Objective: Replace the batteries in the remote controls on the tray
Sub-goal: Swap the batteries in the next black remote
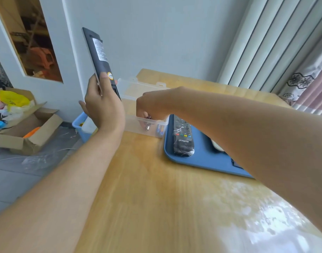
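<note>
The remote (99, 57) was long, slim and black, held nearly upright above the table's left edge with its back toward the camera; a white printed label sat on its upper half and a round yellow sticker lower down. The left hand (101, 105) gripped its lower end, thumb across the back and fingers curled behind.

The right hand (151, 105) reached down into a clear box (136, 125) standing just left of the tray, fingers curled inside it; whether they pinched anything could not be told. A battery (160, 130) with blue wrap lay at the box's right end, and the lid (138, 88) stood open behind.

On the blue tray (202, 157) lay a second remote (183, 141), black, wrapped in shiny plastic, buttons up. The right forearm hid much of the tray. All sat on a wooden table (147, 189).
</note>
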Demonstrator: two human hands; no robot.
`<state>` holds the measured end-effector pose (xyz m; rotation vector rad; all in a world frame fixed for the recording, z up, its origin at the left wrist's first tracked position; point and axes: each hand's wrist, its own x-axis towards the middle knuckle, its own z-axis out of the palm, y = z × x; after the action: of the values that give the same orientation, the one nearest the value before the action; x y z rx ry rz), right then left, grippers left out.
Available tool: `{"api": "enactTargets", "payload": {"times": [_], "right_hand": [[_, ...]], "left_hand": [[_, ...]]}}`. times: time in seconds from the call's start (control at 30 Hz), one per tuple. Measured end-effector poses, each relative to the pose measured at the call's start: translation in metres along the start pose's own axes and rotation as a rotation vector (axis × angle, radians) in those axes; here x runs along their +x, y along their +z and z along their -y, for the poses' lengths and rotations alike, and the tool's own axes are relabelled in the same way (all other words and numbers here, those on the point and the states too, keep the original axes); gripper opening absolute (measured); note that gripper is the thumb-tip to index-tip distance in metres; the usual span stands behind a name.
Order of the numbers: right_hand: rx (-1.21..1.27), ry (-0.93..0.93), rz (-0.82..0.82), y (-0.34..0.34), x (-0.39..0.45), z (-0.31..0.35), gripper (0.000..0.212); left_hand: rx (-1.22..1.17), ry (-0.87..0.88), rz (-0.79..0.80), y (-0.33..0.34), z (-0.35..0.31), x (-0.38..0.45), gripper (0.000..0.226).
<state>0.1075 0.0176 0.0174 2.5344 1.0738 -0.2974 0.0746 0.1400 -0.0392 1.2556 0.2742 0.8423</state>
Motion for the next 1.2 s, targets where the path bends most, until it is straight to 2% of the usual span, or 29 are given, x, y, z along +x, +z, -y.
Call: {"api": "enactTargets", "payload": {"times": [0.1,0.2,0.4,0.5,0.63,0.77,0.83,0.9,1.07,1.2], "right_hand": [[-0.034,0.014,0.012,-0.003,-0.006,0.003,0.062],[-0.040,0.037,0.028,-0.004,-0.013,0.002,0.056],[-0.020,0.086,-0.010,-0.001,-0.030,-0.001,0.059],[-0.013,0.073,0.017,0.005,-0.037,-0.001,0.038],[0.023,0.087,0.017,0.008,-0.043,0.001,0.034],[0.092,0.159,-0.028,0.010,-0.043,0.001,0.041],[0.117,0.152,-0.076,0.007,-0.049,-0.005,0.064],[0.173,0.159,-0.124,0.002,-0.060,-0.011,0.077],[0.270,0.269,-0.287,-0.002,-0.110,-0.050,0.071],[0.264,0.408,-0.271,0.012,-0.176,-0.090,0.066]], "left_hand": [[0.016,0.015,0.002,-0.001,0.000,-0.001,0.031],[0.016,0.033,-0.010,-0.002,0.003,-0.001,0.034],[0.048,0.083,0.018,-0.003,0.008,-0.004,0.038],[0.055,0.092,0.014,-0.002,0.004,-0.009,0.032],[0.060,0.100,0.015,-0.002,-0.002,-0.016,0.032],[0.049,0.077,0.036,0.003,-0.010,-0.021,0.031],[-0.004,0.053,0.068,0.006,-0.017,-0.023,0.029],[-0.031,0.051,0.102,0.009,-0.024,-0.026,0.028],[-0.046,0.012,0.213,0.032,-0.038,-0.057,0.027],[-0.098,-0.062,0.376,0.061,-0.046,-0.100,0.028]]}}
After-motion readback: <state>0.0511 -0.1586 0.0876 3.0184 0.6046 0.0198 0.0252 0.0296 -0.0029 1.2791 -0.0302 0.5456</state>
